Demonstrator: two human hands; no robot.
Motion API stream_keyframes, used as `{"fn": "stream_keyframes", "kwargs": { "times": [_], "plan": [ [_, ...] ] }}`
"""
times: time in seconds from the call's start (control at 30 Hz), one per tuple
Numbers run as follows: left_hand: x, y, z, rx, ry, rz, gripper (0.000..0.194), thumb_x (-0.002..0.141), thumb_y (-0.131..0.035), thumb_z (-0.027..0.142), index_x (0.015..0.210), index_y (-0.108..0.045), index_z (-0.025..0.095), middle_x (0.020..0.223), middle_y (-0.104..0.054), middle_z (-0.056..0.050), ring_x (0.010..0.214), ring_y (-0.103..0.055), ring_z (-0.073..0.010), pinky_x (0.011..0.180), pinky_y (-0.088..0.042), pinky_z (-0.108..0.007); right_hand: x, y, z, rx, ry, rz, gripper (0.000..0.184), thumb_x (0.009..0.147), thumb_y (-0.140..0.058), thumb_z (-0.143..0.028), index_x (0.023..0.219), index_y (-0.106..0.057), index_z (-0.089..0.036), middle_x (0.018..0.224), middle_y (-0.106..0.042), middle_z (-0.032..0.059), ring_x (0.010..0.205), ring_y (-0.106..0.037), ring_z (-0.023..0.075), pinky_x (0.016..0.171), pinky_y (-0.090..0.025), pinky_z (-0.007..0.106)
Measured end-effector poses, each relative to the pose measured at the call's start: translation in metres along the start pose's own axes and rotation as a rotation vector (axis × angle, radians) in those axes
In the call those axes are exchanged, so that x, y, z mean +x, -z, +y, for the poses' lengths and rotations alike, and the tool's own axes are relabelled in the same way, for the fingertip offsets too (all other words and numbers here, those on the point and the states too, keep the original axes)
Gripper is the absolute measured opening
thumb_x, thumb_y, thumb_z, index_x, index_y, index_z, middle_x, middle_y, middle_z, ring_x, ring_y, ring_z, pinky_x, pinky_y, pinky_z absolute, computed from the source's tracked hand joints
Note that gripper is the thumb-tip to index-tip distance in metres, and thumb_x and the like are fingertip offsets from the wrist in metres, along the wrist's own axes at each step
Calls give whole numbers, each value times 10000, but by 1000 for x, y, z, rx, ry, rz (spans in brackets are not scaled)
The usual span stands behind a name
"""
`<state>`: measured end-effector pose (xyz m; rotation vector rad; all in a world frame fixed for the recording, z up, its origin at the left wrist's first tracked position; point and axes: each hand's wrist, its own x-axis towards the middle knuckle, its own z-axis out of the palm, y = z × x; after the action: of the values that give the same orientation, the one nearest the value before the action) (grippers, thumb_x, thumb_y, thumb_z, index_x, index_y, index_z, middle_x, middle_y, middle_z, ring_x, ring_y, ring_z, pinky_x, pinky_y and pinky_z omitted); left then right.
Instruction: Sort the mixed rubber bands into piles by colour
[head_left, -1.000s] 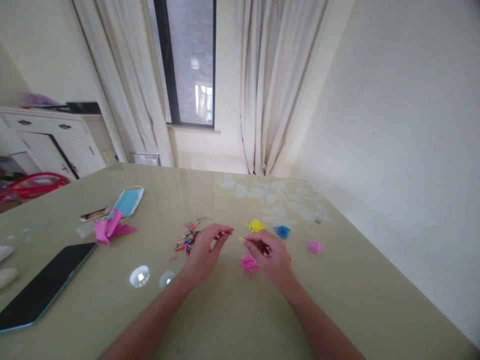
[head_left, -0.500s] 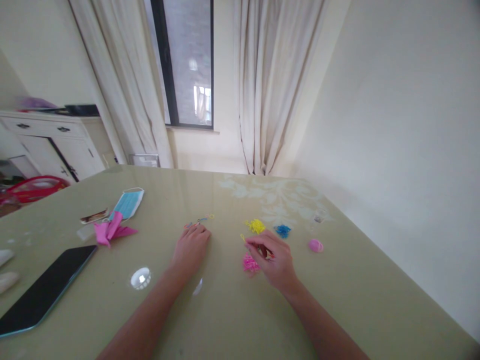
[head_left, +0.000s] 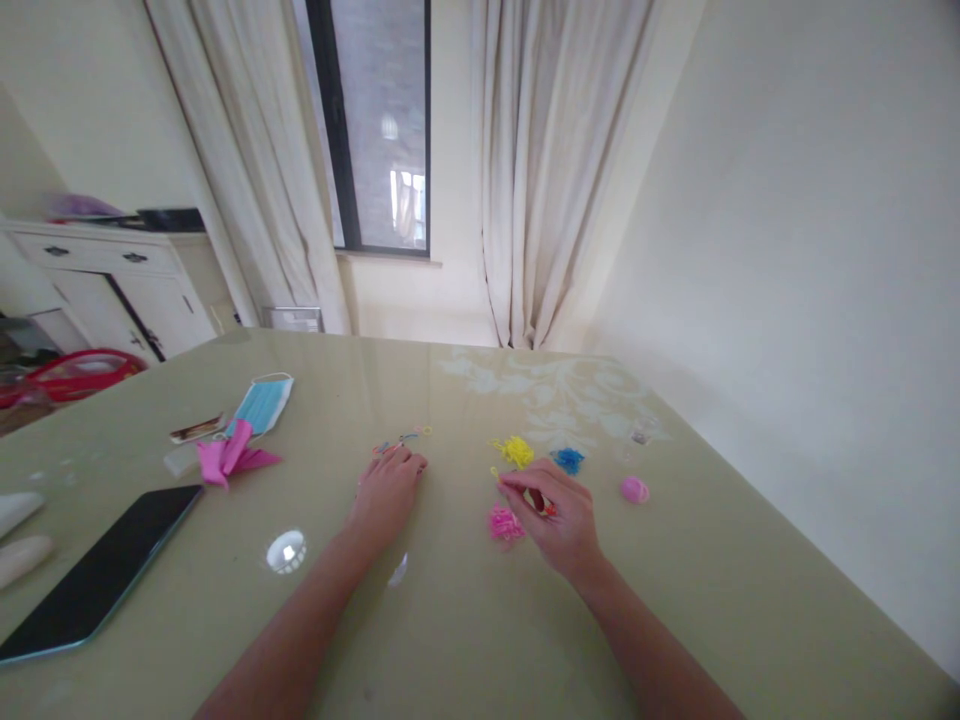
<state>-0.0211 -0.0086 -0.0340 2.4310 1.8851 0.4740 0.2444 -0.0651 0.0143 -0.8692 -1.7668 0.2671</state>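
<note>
My left hand [head_left: 388,497] lies palm down over a heap of small mixed-colour rubber bands [head_left: 403,438], its fingers slightly spread and their tips hidden; most of the heap is covered. Between the thumb and forefinger of my right hand [head_left: 553,510] is a small yellow rubber band [head_left: 494,472]. A pile of yellow rubber bands [head_left: 517,451] lies just beyond that hand, with a blue pile [head_left: 568,460] to its right. Pink rubber bands [head_left: 505,522] sit close by the right thumb. Some orange bands [head_left: 550,508] show partly behind the right fingers.
A pink round item [head_left: 634,490] and a small clear piece [head_left: 640,437] lie to the right. On the left are a black-screened tablet or phone [head_left: 101,570], folded pink paper [head_left: 236,455], a blue face mask [head_left: 262,403] and two pale objects [head_left: 22,560] at the edge.
My left hand has moved left and down from near the right hand onto the mixed heap. My right hand keeps its pinch on the yellow band and has shifted slightly right.
</note>
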Motion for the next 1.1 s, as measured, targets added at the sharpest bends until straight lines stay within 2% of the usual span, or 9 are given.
{"fn": "stream_keyframes", "kwargs": {
  "times": [0.17, 0.27, 0.37, 0.47, 0.57, 0.73, 0.8, 0.9, 1.1],
  "plan": [
    [2, 9, 4, 2, -23, -12, 285, 1045, -491, 202, 1026, -775, 201, 1118, -778, -129, 1220, -674, -324, 1115, -458, -506, 9, 9, 12, -127, 0, 65, 161, 1025, -665, -291, 998, -809, -224, 780, -716, 37, 633, -582, 171, 636, -502, 315],
    [2, 12, 8, -7, -34, 0, 252, 1019, -519, 184, 1002, -770, 185, 1099, -771, -132, 1151, -693, -324, 1093, -466, -515, 21, 15, 33, -316, -118, 118, 176, 1017, -635, -285, 1012, -789, -201, 832, -721, 47, 645, -583, 175, 682, -490, 325],
    [3, 12, 10, -31, -57, 39, 237, 1003, -530, 170, 983, -765, 188, 1100, -777, -129, 1156, -693, -329, 1105, -454, -538, 32, 16, 58, -510, -318, -61, 167, 971, -632, -228, 957, -795, -195, 883, -754, 63, 685, -631, 187, 701, -469, 324],
    [4, 9, 11, -79, -58, 104, 238, 1011, -523, 185, 995, -760, 205, 1087, -800, -122, 1158, -698, -325, 1100, -460, -541, 38, 10, 77, -547, -353, -125, 164, 926, -657, -179, 857, -803, -206, 849, -768, 67, 681, -644, 190, 692, -451, 316],
    [6, 8, 10, -168, -47, 173, 231, 1017, -526, 216, 997, -755, 202, 1023, -814, -109, 1063, -724, -303, 1046, -501, -517, 38, 5, 84, -551, -351, -125, 161, 908, -675, -171, 847, -818, -213, 830, -770, 73, 680, -658, 195, 689, -453, 314],
    [11, 8, 13, -612, -20, 241, 198, 985, -580, 311, 968, -758, 224, 921, -825, -57, 828, -754, -211, 866, -604, -393, 24, 12, 72, -528, -317, -78, 220, 972, -613, -240, 1004, -828, -211, 907, -766, 76, 668, -646, 187, 730, -486, 342],
    [13, 7, 16, -817, 3, 243, 226, 962, -625, 400, 964, -765, 223, 897, -830, -59, 808, -768, -210, 803, -632, -375, 17, 13, 61, -440, -264, -20, 258, 1015, -581, -306, 1061, -816, -209, 909, -746, 70, 655, -627, 181, 718, -504, 341],
    [12, 7, 22, -1016, 35, 237, 328, 899, -706, 520, 953, -767, 202, 922, -840, -79, 847, -796, -226, 820, -661, -397, 9, 7, 43, -267, -195, 47, 273, 1043, -585, -361, 1092, -802, -202, 894, -711, 62, 642, -595, 172, 675, -518, 319],
    [-3, 15, 45, -1121, -13, 209, 306, 896, -766, 474, 1033, -757, 200, 982, -845, -84, 905, -814, -231, 883, -677, -407, -3, -19, 11, -84, -196, -140, 263, 1065, -623, -365, 1246, -744, -218, 969, -709, 56, 727, -633, 168, 718, -540, 305]
  ]
}}
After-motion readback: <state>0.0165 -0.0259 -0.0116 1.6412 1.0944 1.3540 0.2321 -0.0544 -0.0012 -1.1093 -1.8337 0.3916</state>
